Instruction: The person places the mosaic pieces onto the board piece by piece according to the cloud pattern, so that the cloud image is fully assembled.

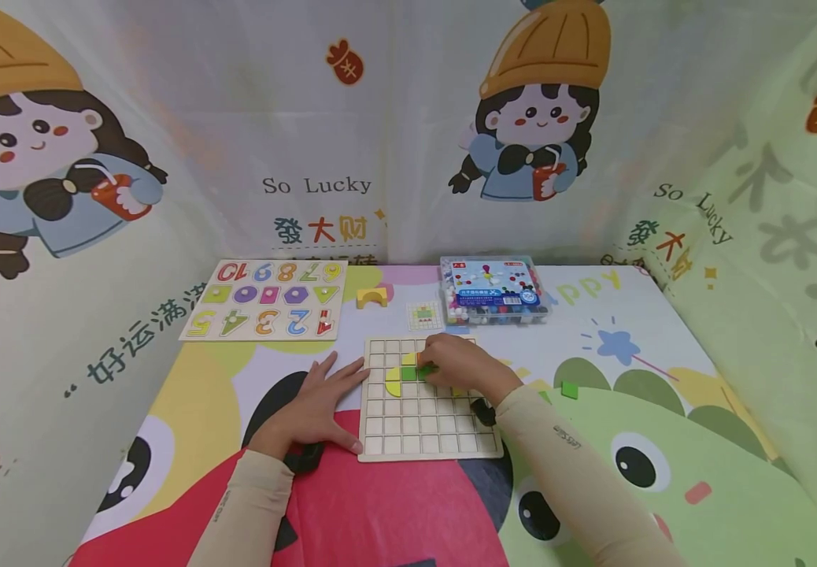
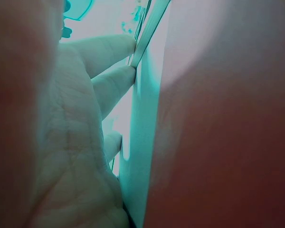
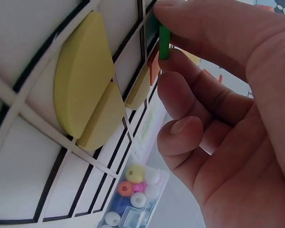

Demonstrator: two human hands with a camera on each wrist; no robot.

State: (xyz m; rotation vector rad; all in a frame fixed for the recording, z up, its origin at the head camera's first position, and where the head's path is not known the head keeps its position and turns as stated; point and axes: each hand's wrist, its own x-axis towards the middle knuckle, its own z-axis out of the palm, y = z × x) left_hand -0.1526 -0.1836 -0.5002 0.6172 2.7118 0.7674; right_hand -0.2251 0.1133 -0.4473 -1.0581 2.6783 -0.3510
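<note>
While pinching one green block (image 3: 165, 43) in the right hand (image 1: 463, 367) over one gridded board (image 1: 424, 431), touching its edge with the spread-fingered left hand (image 1: 318, 408), near one number puzzle (image 1: 285, 309), one clear box (image 1: 495, 288).

Pale printed sheets (image 1: 238, 87) hang across the back and both sides, with orange-hatted cartoon figures (image 1: 522, 175) at upper left and upper right of centre and black "So Lucky" lettering (image 1: 317, 186) between them; below, under soft light, spreads a colourful tabletop (image 1: 394, 504), red at bottom centre, green at lower right
</note>
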